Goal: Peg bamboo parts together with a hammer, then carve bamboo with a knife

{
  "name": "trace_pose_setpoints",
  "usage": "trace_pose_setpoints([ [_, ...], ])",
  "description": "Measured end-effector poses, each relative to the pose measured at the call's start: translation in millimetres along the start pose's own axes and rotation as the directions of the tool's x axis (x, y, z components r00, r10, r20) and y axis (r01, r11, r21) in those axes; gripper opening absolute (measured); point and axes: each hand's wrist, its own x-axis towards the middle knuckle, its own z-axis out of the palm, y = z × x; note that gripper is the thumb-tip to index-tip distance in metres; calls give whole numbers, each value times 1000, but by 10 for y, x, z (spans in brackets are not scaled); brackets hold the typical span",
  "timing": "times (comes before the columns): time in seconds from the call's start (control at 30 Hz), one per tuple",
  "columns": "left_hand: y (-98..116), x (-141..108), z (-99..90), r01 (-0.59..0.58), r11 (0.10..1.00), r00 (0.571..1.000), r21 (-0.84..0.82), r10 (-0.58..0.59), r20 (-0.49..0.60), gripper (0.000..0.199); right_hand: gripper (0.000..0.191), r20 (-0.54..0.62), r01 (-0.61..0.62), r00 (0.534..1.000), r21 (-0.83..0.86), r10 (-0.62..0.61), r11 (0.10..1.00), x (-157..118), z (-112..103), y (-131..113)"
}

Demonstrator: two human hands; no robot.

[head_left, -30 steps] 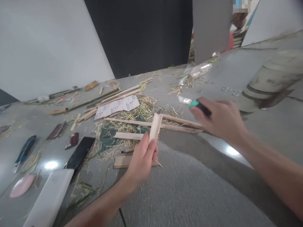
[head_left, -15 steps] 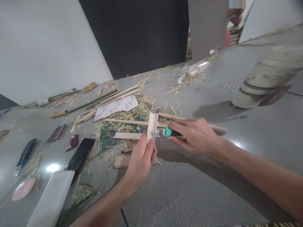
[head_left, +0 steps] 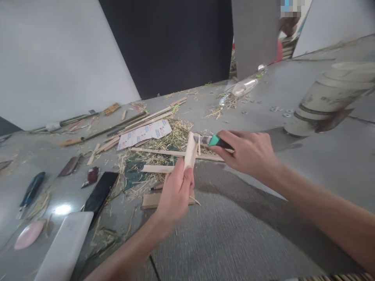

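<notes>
Pale wood strip (head_left: 190,150): center of view, held over R side of straw pile (head_left: 175,134). Long axis runs near-far, far end pointing away from wearer, tipped slightly R. L hand (head_left: 177,187): fingers clenched round near end. R hand (head_left: 250,152): fingers grasping green/black knife (head_left: 218,142), blade pointing L, approx. crosswise to strip axis, at its R edge nr far end; thin shaving (head_left: 199,145) upright by blade. Flat wood block (head_left: 150,201) below/L of strip. Printed paper (head_left: 145,134) beyond, L. Black phone-like slab (head_left: 101,191) + white slab (head_left: 66,244) far L, ends overlapping.
</notes>
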Motion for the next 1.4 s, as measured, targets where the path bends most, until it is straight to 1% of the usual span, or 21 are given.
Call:
trace_pose_setpoints([
  [0.07, 115, -56, -72, 38, 999, 999, -39, -37, 24, 36, 51, 40, -88, 995, 24, 87, 996, 72, -26, 123],
  [0.13, 250, -199, -182, 138, 983, 984, -125, -121, 130, 36, 55, 73, -280, 958, 46, 276, 959, 143, -87, 327],
  [0.17, 306, -289, -243, 200, 968, 962, -150, -164, 219, 38, 56, 53, -341, 939, 43, 339, 939, 166, -124, 427],
  [0.2, 345, -379, -302, 226, 967, 949, -116, -192, 249, 41, 56, -6, -401, 916, 25, 401, 916, 177, -158, 504],
  [0.23, 363, -457, -352, 200, 978, 966, -57, -187, 176, 44, 56, -37, -423, 905, 13, 423, 906, 172, -186, 545],
  [0.27, 359, -514, -390, 178, 984, 975, -15, -175, 138, 47, 54, 8, -401, 916, 37, 401, 915, 155, -203, 541],
  [0.3, 336, -544, -415, 186, 983, 974, -11, -183, 133, 45, 54, 109, -353, 933, 78, 344, 932, 129, -209, 496],
  [0.37, 256, -522, -427, 210, 975, 973, -73, -201, 113, 36, 55, 200, -294, 944, 141, 263, 945, 75, -196, 313],
  [0.53, 110, -257, -372, 234, 939, 968, -252, -200, 152, 22, 50, 261, -292, 944, 373, 202, 881, 77, -113, -122],
  [0.6, 104, -168, -350, 222, 937, 969, -269, -180, 170, 18, 52, 325, -360, 924, 560, 202, 746, 108, -67, -191],
  [0.67, 100, -99, -321, 201, 950, 972, -239, -163, 171, 14, 56, 404, -446, 893, 729, 199, 520, 116, -5, -234],
  [0.73, 82, -39, -282, 185, 966, 974, -183, -156, 163, 23, 58, 472, -507, 862, 806, 185, 304, 91, 64, -268],
  [0.77, 69, -11, -261, 179, 973, 976, -146, -156, 154, 29, 59, 495, -523, 852, 820, 171, 235, 69, 94, -283],
  [0.87, 19, 70, -206, 144, 990, 983, -5, -142, 112, 45, 57, 521, -535, 844, 838, 130, 111, -11, 132, -303],
  [1.03, -31, 153, -166, 113, 980, 992, 161, -121, 39, 55, 46, 544, -547, 836, 837, 75, 25, -84, 59, -287],
  [1.1, -34, 162, -183, 114, 972, 992, 204, -122, 29, 55, 38, 561, -565, 824, 823, 78, 62, -88, 49, -283],
  [1.17, -33, 167, -226, 104, 972, 993, 212, -114, 36, 46, 31, 573, -581, 814, 808, 96, 103, -86, 66, -284],
  [1.23, -37, 176, -287, 83, 986, 996, 142, -85, 7, 29, 27, 582, -592, 804, 803, 122, 69, -82, 93, -291],
  [1.27, -44, 183, -317, 68, 994, 997, 81, -65, -35, 27, 27, 586, -595, 799, 803, 132, 37, -80, 104, -299],
  [1.33, -70, 199, -363, 19, 998, 986, -60, -29, -165, 36, 27, 600, -603, 791, 798, 121, -20, -78, 112, -323],
  [1.4, -108, 209, -382, -43, 982, 965, -182, -6, -262, 35, 27, 627, -626, 778, 779, 34, -36, -86, 99, -356],
])
